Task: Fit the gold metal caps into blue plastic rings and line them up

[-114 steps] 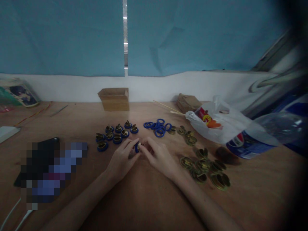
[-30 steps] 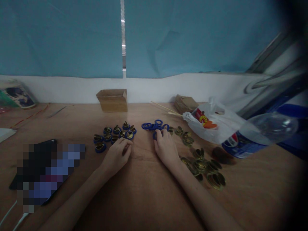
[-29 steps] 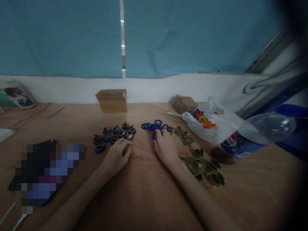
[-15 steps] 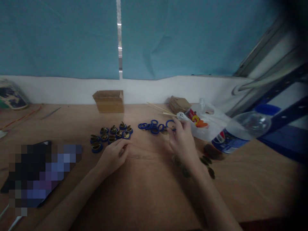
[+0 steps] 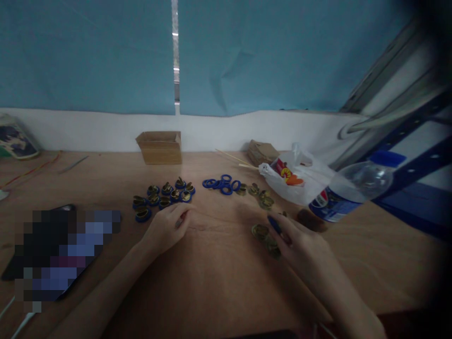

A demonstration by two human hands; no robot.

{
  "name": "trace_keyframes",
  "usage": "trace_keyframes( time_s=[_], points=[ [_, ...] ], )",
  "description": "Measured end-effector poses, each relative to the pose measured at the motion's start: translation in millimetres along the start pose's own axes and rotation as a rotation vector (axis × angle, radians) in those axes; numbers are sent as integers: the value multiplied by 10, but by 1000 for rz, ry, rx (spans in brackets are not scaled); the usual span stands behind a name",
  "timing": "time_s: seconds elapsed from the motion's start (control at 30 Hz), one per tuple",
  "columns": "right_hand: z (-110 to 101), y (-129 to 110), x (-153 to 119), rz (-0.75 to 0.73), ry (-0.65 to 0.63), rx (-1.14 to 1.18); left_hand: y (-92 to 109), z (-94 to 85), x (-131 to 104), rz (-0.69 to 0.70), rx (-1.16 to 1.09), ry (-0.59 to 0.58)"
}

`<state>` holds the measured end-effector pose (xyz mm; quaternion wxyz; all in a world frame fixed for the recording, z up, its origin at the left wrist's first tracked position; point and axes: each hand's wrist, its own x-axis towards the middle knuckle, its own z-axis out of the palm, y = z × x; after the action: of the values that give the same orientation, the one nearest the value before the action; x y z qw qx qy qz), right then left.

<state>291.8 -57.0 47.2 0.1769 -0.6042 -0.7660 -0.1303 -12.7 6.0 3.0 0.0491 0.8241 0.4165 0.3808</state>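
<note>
My right hand is closed on a blue ring, held edge-on between thumb and fingers. It hovers over loose brass-coloured discs on the wooden table. My left hand lies on the table with curled fingers; what they hold, if anything, is hidden. Just beyond it stands a group of blue-rimmed pieces with upright brass-coloured parts. Several loose blue rings lie in a heap at the middle back. More brass-coloured pieces sit to the right of that heap.
An open cardboard box stands against the back wall. On the right are a white plastic bag and a tilted drink bottle. A blurred-out dark device lies at the left, with white cables.
My right hand took a blue ring from the heap and moved it toward me and right, over the brass-coloured discs. My left hand stayed in place.
</note>
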Motion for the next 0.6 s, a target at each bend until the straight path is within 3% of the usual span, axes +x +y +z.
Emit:
trace_keyframes(
  time_s=[0.13,0.33,0.6],
  points=[
    [27,-12,59,-118,-158,12,-7,7,-2,-20,7,-24],
    [35,-56,109,-66,-307,10,-37,35,-14,-48,-11,-58],
    [63,36,130,-27,-260,-2,-61,68,-38,-30,-28,-71]
  ],
)
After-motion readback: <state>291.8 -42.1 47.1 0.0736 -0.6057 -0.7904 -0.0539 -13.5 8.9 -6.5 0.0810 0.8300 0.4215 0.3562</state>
